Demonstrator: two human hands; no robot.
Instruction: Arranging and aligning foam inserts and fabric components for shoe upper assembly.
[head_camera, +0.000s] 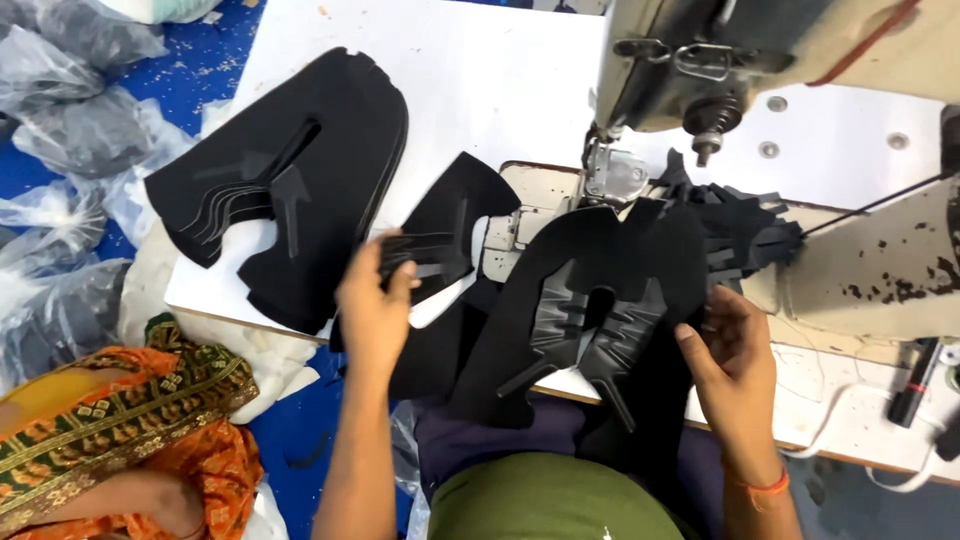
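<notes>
Gripping loose black upper piece (440, 235) in left hand (372, 300); pinching stitched upper (590, 310) edge in right hand (735, 350); keeping edges flat beside presser foot (612, 175).

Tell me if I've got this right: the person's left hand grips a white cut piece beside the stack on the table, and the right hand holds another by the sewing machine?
Not quite. In the head view the piece in the left hand is black, not white. The rest holds: it sits beside the stack, and the right hand holds another piece by the sewing machine.
</notes>
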